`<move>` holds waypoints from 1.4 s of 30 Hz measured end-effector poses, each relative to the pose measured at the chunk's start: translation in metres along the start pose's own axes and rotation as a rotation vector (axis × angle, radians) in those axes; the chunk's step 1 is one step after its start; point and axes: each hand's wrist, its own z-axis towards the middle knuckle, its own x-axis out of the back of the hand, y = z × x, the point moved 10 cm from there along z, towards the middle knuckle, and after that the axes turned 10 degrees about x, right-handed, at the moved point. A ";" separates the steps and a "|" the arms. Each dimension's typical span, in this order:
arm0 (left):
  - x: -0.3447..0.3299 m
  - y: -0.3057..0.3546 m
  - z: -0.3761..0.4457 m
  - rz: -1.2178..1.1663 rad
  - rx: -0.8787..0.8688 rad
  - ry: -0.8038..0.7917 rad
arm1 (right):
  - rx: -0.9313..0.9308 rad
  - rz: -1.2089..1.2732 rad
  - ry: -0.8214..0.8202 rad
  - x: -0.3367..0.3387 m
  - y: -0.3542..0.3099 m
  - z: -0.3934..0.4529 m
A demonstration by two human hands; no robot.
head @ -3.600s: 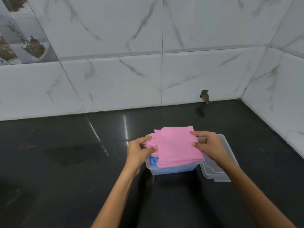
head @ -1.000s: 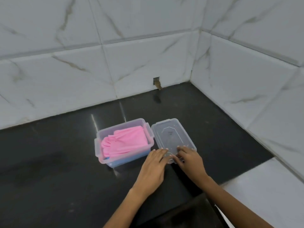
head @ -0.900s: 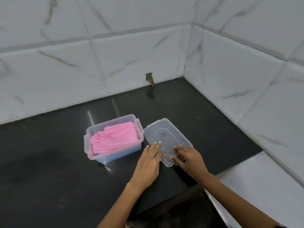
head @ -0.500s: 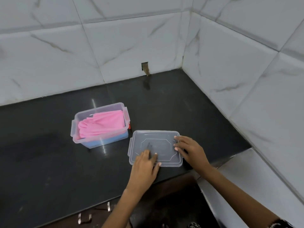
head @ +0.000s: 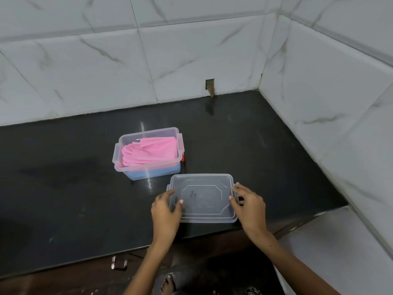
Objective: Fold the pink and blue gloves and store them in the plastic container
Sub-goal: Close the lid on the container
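The clear plastic container (head: pixel 119 153) stands lidless on the black counter. The folded pink gloves (head: pixel 152 151) lie on top inside it, with the blue gloves (head: pixel 153 173) showing through the wall beneath them. Its clear lid (head: pixel 203 196) lies flat near the counter's front edge, just right of and nearer than the container. My left hand (head: pixel 167 211) grips the lid's left side, thumb on top. My right hand (head: pixel 248 206) holds the lid's right side, fingers curled over the clip tab.
White marble-tiled walls close off the back and right of the black counter (head: pixel 63 199). A small hole in the tile (head: pixel 210 86) sits at the back. A white ledge (head: pixel 331 241) lies to the lower right. Below the counter's front edge I see the floor and a foot (head: pixel 168 283).
The pink gloves went from my hands into the container. My hands then went to the lid, turned it and pulled it toward the front edge; they now hold it by its two sides.
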 end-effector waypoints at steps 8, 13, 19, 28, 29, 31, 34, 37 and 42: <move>0.086 -0.021 -0.034 -0.164 0.103 0.233 | 0.169 0.215 0.060 -0.001 -0.078 0.002; 0.134 0.005 -0.020 -0.216 -0.002 0.317 | 0.276 0.291 0.125 0.002 -0.126 0.038; 0.158 0.036 0.061 -0.175 -0.040 0.301 | 0.252 0.241 0.175 -0.020 -0.162 0.112; 0.150 0.029 0.137 -0.063 -0.021 0.195 | 0.216 0.005 0.126 -0.064 -0.172 0.155; 0.148 0.026 0.139 -0.057 -0.027 0.186 | 0.207 -0.028 0.108 -0.069 -0.170 0.156; 0.145 0.023 0.142 -0.052 -0.049 0.173 | 0.212 -0.103 0.080 -0.075 -0.169 0.155; 0.143 0.021 0.146 -0.074 -0.057 0.161 | 0.338 -0.308 -0.044 -0.096 -0.185 0.154; 0.143 0.021 0.152 -0.087 -0.057 0.164 | 0.498 -0.387 -0.336 -0.139 -0.207 0.151; 0.139 0.023 0.160 -0.016 -0.102 0.175 | 0.580 -0.431 -0.514 -0.171 -0.210 0.153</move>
